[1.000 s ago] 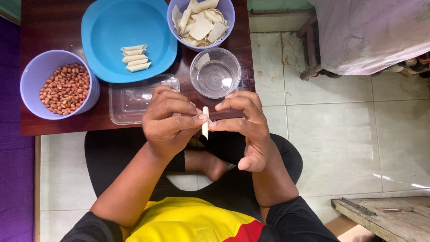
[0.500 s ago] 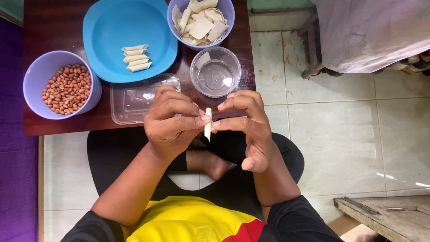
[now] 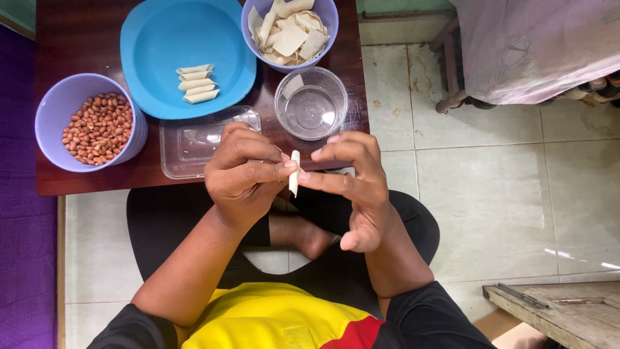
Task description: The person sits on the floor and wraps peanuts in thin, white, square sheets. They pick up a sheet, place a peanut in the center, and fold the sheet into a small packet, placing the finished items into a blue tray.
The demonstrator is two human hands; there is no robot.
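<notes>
Both of my hands pinch one small rolled strip of pale dough point(image 3: 294, 172) over the near edge of a low dark wooden table point(image 3: 84, 45). My left hand point(image 3: 244, 174) grips its left side with thumb and fingers; my right hand point(image 3: 352, 187) presses it from the right with fingertips. Several finished rolls point(image 3: 196, 84) lie on a blue plate point(image 3: 161, 39). A purple bowl of flat dough wrappers point(image 3: 290, 29) stands at the back. A purple bowl of peanuts point(image 3: 97, 127) stands at the left.
A clear glass bowl of water point(image 3: 311, 103) sits just beyond my hands, with a clear rectangular plastic container point(image 3: 194, 142) to its left. I sit on a tiled floor point(image 3: 504, 194); a cloth-covered stand point(image 3: 536, 45) is at right, a wooden board point(image 3: 555, 310) at lower right.
My hands have kept hold of the small roll and shifted it only slightly; the fingers have worked along it. Nothing on the table has moved.
</notes>
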